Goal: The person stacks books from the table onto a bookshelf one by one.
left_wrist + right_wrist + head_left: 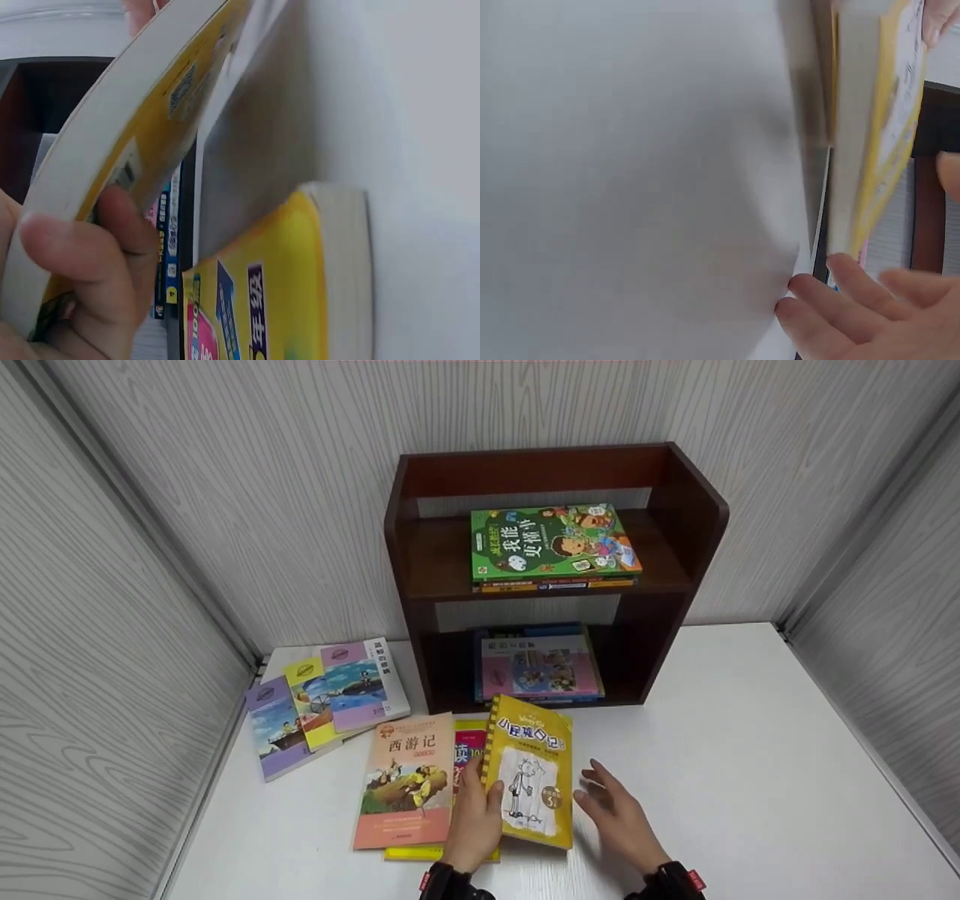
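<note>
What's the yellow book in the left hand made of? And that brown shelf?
The yellow book looks like paper: pale page edges show beside a smooth-looking printed cover, probably thin card. The brown shelf looks like wood or wood-like board: flat, dark reddish panels with a faint sheen, perhaps varnished or coated.

A white table [720,750] bears a dark bookshelf [667,619]; overlapping books [356,690] lie left.
</note>
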Demonstrator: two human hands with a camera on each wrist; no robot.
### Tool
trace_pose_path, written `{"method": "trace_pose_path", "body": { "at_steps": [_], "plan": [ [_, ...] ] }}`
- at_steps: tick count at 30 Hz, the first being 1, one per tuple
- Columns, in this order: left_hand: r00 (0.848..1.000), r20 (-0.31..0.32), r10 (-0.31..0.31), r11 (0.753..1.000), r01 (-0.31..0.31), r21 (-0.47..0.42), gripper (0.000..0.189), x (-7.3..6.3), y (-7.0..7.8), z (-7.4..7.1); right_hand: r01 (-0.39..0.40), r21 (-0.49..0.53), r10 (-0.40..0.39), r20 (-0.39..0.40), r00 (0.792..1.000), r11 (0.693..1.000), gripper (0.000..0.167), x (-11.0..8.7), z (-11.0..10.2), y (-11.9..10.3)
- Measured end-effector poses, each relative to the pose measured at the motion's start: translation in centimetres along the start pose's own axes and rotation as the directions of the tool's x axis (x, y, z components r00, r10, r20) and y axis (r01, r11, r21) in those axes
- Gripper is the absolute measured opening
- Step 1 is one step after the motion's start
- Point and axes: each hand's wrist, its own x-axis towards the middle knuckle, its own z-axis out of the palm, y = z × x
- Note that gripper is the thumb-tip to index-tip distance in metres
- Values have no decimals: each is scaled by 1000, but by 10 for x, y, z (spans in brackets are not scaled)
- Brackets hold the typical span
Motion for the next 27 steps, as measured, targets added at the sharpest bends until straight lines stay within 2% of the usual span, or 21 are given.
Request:
{"method": "trace_pose_path", "body": {
  "at_steps": [3, 7, 14, 18, 21, 24, 27],
  "plan": [
    [999, -46, 13, 998, -16, -61, 56, -6, 5, 3, -63, 116, 64, -8, 998, 991, 77, -4, 3, -6],
    [994, -111, 21, 989, -37, -145, 55, -14, 13, 8, -100, 248, 104, -2, 995, 963, 78, -8, 5, -16],
    [980, -200, -10, 960, -46, -277, 52, -26, 27, 26, -131, 329, 137, 5, 991, 935, 81, -17, 10, -41],
    [968, -251, -18, 949, -63, -309, 52, -32, 30, 36, -85, 375, 105, -33, 994, 923, 77, -22, 13, -47],
    [962, -274, -14, 942, -80, -326, 51, -34, 29, 41, -17, 406, 47, -64, 997, 914, 70, -25, 13, -48],
    [963, -268, -9, 936, -87, -342, 51, -35, 29, 42, 31, 412, 1, -77, 997, 911, 67, -28, 11, -49],
    [972, -236, -1, 928, -86, -361, 54, -35, 30, 41, 63, 408, -27, -93, 995, 911, 65, -30, 6, -50]
  ]
}}
